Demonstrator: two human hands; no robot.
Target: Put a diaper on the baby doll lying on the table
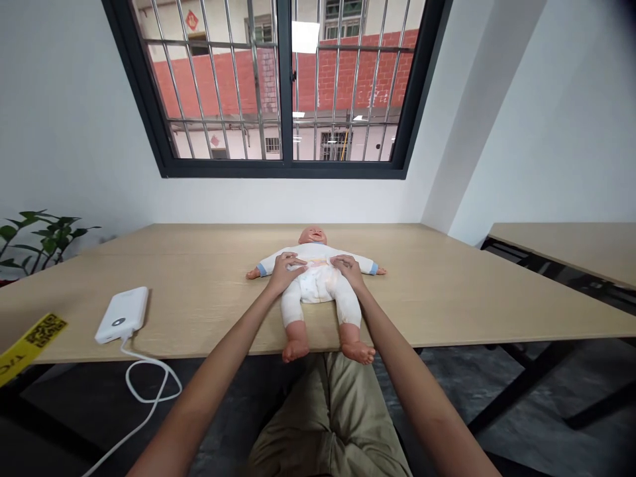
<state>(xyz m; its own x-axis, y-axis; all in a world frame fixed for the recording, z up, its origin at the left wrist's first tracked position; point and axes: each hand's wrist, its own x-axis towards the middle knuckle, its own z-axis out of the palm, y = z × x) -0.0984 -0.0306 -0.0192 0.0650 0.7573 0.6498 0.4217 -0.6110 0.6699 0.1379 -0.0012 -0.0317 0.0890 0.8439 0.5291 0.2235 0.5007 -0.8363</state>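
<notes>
A baby doll [318, 281] in a white romper lies on its back on the wooden table [209, 291], head toward the window, feet hanging over the near edge. My left hand [285, 270] rests on the doll's chest at its left side, fingers pinched on the cloth. My right hand [348, 268] lies on the other side of the waist, fingers curled on the garment just above the diaper [318, 283].
A white power bank [122, 315] with a white cable [144, 384] sits at the table's left near edge. A yellow tag [30, 344] lies at far left, a green plant [40, 242] behind it. A second table [566, 248] stands at right.
</notes>
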